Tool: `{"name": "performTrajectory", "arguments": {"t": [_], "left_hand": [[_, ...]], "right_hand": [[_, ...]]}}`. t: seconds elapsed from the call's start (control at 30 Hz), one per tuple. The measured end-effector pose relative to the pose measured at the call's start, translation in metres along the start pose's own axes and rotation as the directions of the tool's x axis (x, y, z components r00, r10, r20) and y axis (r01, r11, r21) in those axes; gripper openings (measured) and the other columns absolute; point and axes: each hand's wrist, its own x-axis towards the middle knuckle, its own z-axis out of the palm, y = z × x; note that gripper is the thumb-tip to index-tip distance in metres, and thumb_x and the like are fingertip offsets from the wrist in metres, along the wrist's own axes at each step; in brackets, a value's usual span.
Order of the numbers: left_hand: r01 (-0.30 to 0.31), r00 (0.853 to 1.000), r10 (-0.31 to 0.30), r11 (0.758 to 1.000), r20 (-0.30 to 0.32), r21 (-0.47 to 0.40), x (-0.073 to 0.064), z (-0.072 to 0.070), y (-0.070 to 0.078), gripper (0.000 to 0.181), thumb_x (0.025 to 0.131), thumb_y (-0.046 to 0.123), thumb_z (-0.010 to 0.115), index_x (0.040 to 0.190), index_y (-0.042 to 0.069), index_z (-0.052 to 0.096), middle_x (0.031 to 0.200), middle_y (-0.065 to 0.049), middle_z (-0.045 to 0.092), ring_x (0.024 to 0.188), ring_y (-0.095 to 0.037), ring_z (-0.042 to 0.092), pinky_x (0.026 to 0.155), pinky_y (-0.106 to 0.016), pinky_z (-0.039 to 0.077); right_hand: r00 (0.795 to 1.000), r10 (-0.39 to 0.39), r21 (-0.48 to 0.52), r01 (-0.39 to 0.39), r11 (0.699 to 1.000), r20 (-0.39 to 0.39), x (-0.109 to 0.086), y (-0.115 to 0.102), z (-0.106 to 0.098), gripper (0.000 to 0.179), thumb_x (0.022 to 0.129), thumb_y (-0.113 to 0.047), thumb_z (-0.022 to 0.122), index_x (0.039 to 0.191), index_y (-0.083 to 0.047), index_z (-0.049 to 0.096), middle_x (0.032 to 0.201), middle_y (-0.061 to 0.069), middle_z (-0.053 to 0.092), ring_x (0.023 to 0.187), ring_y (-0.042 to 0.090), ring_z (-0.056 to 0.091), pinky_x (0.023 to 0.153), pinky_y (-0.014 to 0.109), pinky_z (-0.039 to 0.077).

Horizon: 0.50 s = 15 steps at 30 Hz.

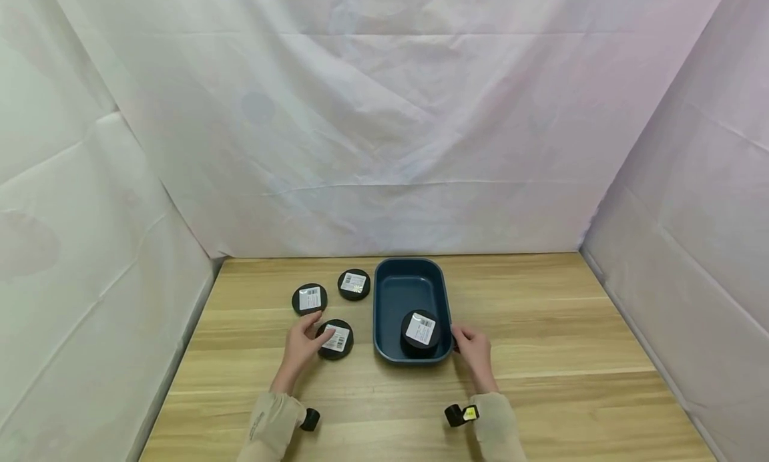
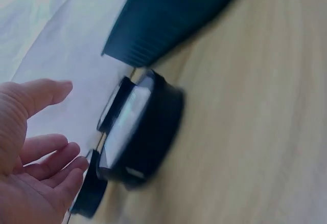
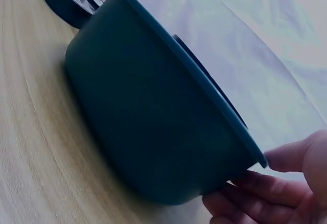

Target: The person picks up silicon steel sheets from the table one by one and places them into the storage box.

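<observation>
My right hand (image 1: pixel 474 350) holds the right side of a dark blue rectangular bin (image 1: pixel 441 282). In the right wrist view its thumb lies at the bin's rim (image 3: pixel 204 83) and the fingers are against the wall below. Inside the bin, near its front right corner, sits a round black container (image 1: pixel 420 333) with a white label. My left hand (image 1: pixel 300 345) hovers at the nearest round black container (image 1: pixel 335 339), fingers spread. In the left wrist view the left hand (image 2: pixel 43 147) shows a gap between it and that container (image 2: pixel 153 132), with nothing held.
Behind the left hand are a second labelled round container (image 1: pixel 310 299) and a third (image 1: pixel 354 284), left of the bin. The wooden table (image 1: pixel 565 328) ends at a white cloth backdrop (image 1: pixel 396 148), with cloth sides left and right.
</observation>
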Motion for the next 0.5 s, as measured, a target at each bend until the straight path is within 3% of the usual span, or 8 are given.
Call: {"name": "performTrajectory", "arguments": {"t": [0.27, 0.5], "left_hand": [[-0.027, 1.000, 0.023, 0.972, 0.020, 0.235, -0.011, -0.001, -0.024, 0.076, 0.065, 0.016, 0.086, 0.124, -0.015, 0.050, 0.120, -0.028, 0.052, 0.114, -0.041, 0.049, 0.099, -0.049, 0.038], [-0.094, 0.996, 0.086, 0.942, 0.039, 0.323, -0.015, 0.005, -0.027, 0.079, 0.059, 0.019, 0.089, 0.118, -0.019, 0.052, 0.121, -0.032, 0.051, 0.114, -0.045, 0.047, 0.098, -0.052, 0.037]], "right_hand": [[0.994, 0.089, 0.018, -0.090, 0.996, 0.065, 0.002, 0.004, -0.005, 0.037, 0.088, -0.026, 0.066, 0.092, 0.011, 0.070, 0.068, 0.004, 0.064, 0.057, 0.010, 0.055, 0.057, 0.027, 0.051], [0.989, 0.121, 0.026, -0.124, 0.992, 0.084, 0.001, 0.003, -0.007, 0.039, 0.088, -0.028, 0.066, 0.076, 0.009, 0.070, 0.057, 0.000, 0.057, 0.056, 0.014, 0.056, 0.056, 0.028, 0.050]]}}
